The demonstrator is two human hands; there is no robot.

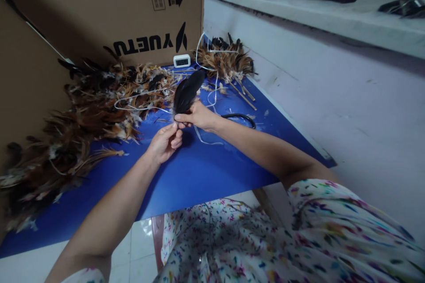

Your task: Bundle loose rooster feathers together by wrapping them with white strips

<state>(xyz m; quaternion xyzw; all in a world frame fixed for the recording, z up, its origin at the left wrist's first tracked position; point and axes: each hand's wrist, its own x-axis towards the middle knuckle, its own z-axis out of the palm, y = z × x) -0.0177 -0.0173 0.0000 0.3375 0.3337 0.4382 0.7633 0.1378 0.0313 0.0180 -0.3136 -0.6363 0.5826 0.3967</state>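
Observation:
Black feathers [187, 91] stand upright in a small bunch above the blue table, gripped near their base by my right hand [199, 116]. My left hand [166, 140] is closed in a pinch at the lower end of the bunch, its fingertips touching those of the right; the feather quills there are mostly hidden. A large heap of loose brown and black feathers [96, 117] spreads along the left of the table. Behind my right hand lies a bundle of brown feather pieces on sticks [229, 59].
Cardboard boxes [99, 13] wall off the back and left. A small white digital clock [182, 61] stands at the back. White tape or cord [139, 108] trails over the feathers. A black curved cable or handle [241, 117] lies at right, beside a wall with a ledge [299, 2].

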